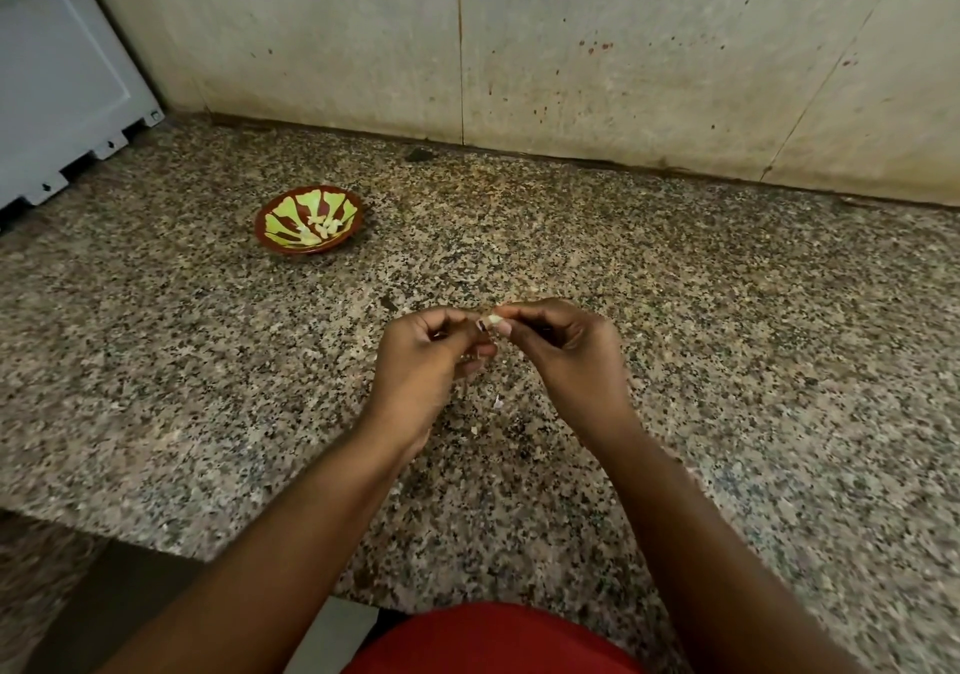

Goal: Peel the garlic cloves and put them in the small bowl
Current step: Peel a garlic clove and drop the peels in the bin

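Note:
A pale garlic clove (493,320) is pinched between the fingertips of both hands above the speckled granite counter. My left hand (423,361) holds it from the left with curled fingers, my right hand (561,356) from the right. The small bowl (280,245), reddish brown with a yellow-green pattern, stands on the counter to the far left of my hands. Several peeled cloves (324,226) lie inside it.
Small bits of garlic skin (497,402) lie on the granite counter (727,341) under my hands. A stained stone wall (571,50) runs along the back. A white appliance (57,86) stands at the far left. The counter's front edge is near my red clothing.

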